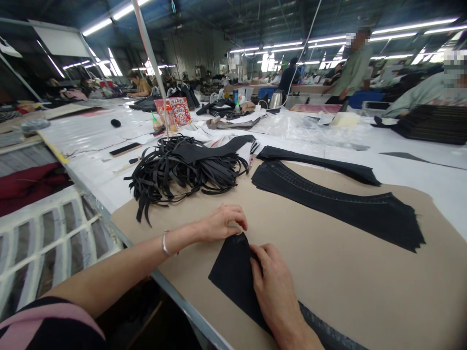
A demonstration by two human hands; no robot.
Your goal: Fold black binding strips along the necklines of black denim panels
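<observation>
A black curved fabric piece [233, 272] lies on the brown cardboard sheet [328, 272] near the table's front edge. My left hand [222, 222], with a thin bracelet on the wrist, has its fingers curled and pinches the top corner of this piece. My right hand [273, 287] rests on the piece just below that corner, fingers pressed together on the cloth. A stack of similar black curved pieces [339, 201] lies further back on the cardboard.
A tangled heap of black strips [182, 170] sits to the left behind my hands. A metal pole [151, 63] rises behind it, beside a red printed bag [178, 111]. Plastic sheeting, tools and a kettle [276, 99] lie further back. Other people work at the right and far tables.
</observation>
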